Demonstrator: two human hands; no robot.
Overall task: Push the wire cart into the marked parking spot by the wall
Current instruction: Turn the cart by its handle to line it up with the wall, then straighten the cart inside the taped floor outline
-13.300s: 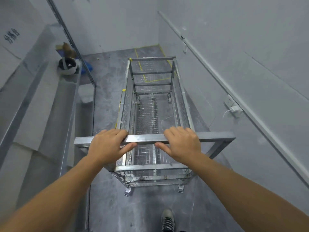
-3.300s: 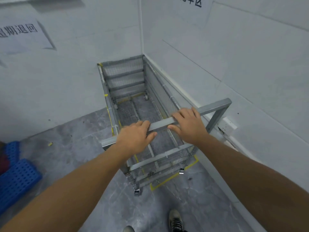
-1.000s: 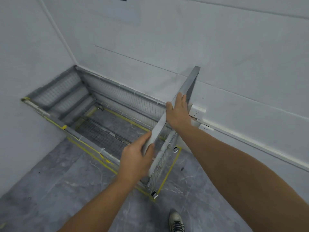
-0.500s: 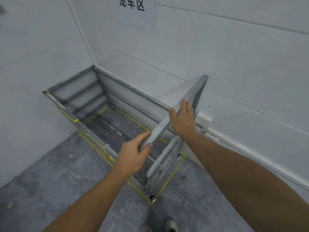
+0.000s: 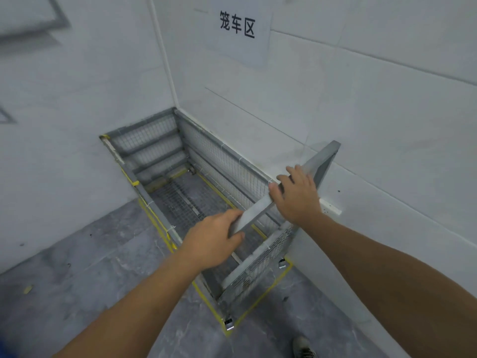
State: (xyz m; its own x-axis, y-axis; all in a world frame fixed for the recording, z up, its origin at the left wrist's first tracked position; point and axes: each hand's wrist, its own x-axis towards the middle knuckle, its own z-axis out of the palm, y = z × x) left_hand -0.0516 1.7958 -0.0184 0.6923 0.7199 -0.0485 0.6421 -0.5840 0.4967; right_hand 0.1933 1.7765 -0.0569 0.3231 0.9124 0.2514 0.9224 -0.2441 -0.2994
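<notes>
The grey wire cart (image 5: 222, 161) stands in the room's corner, its far end against the left wall and its long side along the right wall. Yellow tape (image 5: 260, 299) on the floor outlines the parking spot, and the cart's near casters sit at that tape's corner. My left hand (image 5: 211, 241) grips the low end of the flat metal handle bar (image 5: 320, 161). My right hand (image 5: 296, 197) lies over the bar higher up, fingers wrapped on it.
A paper sign (image 5: 238, 27) with black characters hangs on the right wall above the cart. A white wall socket (image 5: 331, 209) sits just behind the handle. Grey floor (image 5: 85, 267) lies to the left. My shoe (image 5: 304, 348) shows at the bottom.
The view has tilted up and shifted, so the sign shows in full. The cart sits in the same taped corner and both hands keep their hold on the bar.
</notes>
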